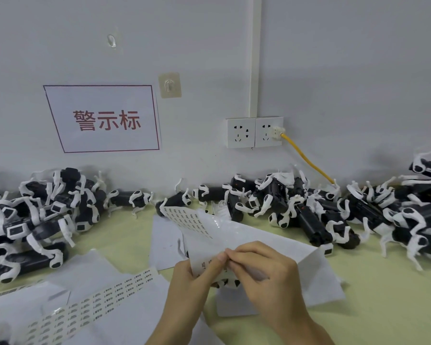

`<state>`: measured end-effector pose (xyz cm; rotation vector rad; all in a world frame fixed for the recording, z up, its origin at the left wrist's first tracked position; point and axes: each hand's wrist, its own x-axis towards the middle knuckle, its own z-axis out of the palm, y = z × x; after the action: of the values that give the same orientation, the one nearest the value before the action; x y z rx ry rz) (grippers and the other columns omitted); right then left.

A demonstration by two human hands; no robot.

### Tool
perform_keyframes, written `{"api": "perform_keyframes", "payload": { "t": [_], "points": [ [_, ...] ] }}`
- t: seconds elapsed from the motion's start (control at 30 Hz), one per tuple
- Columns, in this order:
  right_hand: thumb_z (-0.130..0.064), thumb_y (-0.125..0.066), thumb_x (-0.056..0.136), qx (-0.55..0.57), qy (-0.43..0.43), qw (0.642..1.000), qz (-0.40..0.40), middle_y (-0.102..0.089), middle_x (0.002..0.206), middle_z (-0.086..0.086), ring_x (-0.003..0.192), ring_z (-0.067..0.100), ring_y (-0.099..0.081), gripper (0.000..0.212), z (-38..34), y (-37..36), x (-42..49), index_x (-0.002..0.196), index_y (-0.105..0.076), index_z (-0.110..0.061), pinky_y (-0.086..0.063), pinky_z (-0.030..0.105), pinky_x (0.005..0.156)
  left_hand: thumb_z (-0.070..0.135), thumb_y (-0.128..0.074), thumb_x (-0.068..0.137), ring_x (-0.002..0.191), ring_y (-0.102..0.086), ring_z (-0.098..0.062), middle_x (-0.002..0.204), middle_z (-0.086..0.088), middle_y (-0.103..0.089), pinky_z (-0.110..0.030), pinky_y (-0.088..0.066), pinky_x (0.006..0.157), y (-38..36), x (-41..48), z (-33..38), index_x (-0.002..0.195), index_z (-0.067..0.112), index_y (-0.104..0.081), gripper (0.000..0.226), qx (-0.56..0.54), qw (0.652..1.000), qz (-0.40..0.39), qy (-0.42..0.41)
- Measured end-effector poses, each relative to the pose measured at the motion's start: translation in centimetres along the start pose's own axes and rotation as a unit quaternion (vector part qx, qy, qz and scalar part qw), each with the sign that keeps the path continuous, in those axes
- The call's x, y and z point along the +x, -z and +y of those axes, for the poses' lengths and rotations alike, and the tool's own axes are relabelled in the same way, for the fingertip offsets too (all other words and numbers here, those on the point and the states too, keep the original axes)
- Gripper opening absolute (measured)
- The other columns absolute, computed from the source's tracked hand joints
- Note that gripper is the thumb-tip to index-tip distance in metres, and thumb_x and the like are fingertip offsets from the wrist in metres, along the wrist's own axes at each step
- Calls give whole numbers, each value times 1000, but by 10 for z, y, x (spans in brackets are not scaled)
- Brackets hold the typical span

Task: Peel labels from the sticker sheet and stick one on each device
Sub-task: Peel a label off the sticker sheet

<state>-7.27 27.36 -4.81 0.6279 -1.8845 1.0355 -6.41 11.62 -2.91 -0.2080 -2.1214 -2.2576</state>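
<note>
The left hand (192, 278) grips the sticker sheet (204, 226) above the table (383, 300), thumb pressed on it; the right hand (266, 268) pinches the sheet beside that thumb; devices (309, 220) lie heaped along the wall (346, 70).

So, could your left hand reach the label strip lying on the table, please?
Probably not yet: the left hand grips the held sheet. Once freed, only flat paper lies between it and the strip.

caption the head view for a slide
Left hand holds the sticker sheet, right hand pinches its edge; devices piled behind.
</note>
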Motion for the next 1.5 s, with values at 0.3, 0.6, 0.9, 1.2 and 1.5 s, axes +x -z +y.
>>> {"api": "perform_keyframes", "payload": {
  "t": [0.3, 0.6, 0.9, 1.2, 1.5],
  "points": [
    [-2, -84, 76, -17, -4, 999, 37, -73, 93, -8, 85, 1, -69, 16, 2, -3, -4, 89, -82, -11, -57, 19, 71, 47, -80, 78, 76, -68, -24, 82, -24, -73, -41, -57, 76, -2, -1, -2, 78, 9, -79, 38, 6, 1000, 17, -1],
    [-5, -81, 77, -21, 7, 998, 50, -76, 91, -5, 84, 0, -70, 11, 1, -4, -5, 87, -82, -10, -58, 17, 70, 46, -80, 72, 76, -73, -20, 82, -12, -78, -30, -55, 67, -4, -1, -2, 82, 18, -83, 29, -32, 999, 23, 33],
    [-11, -82, 80, 10, -40, 999, -16, -74, 96, -12, 92, -1, -70, 17, -2, -1, -1, 96, -80, -15, -54, 14, 81, 29, -71, 90, 89, -73, -23, 98, -11, -79, -31, -55, 69, -2, 0, -3, 110, 9, -76, 28, -83, 990, 55, 102],
    [2, -88, 70, 33, -59, 998, -4, -75, 92, -7, 87, 2, -71, 23, -5, 2, 4, 88, -84, -13, -55, 13, 77, 30, -67, 93, 80, -65, -24, 90, -15, -72, -33, -49, 72, -4, -5, 2, 109, 1, -73, 34, -109, 988, 28, 101],
    [3, -86, 74, 72, -96, 992, -27, -73, 94, -10, 88, 8, -72, 25, -7, 6, 7, 89, -82, -16, -56, 17, 76, 39, -71, 82, 79, -72, -20, 93, -10, -78, -33, -54, 73, -4, -4, -1, 100, 13, -80, 34, -101, 992, 16, 70]
  ]
}}
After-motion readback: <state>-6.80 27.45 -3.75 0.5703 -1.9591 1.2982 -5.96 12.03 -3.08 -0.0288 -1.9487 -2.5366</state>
